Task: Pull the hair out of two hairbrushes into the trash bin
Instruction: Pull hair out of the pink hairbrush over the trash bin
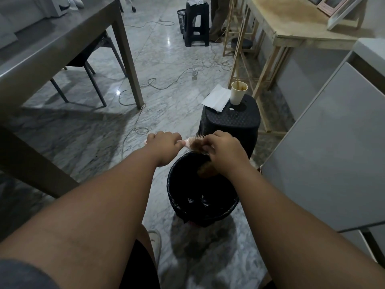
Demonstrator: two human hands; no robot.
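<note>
Under both hands, the trash bin (pixel 203 197) wears a glossy black plastic liner, crinkled at the rim. Just beyond the right hand (pixel 224 152) stands a matt, perforated plastic stool (pixel 231 119) bearing a paper cup (pixel 238 93). The marble floor (pixel 166 101) beyond the hands shines, polished smooth.

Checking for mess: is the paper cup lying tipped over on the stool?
No, the paper cup stands upright on the black stool.

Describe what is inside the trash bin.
The trash bin has a black liner and a brown hair clump near its far rim; the right hand covers part of it.
</note>
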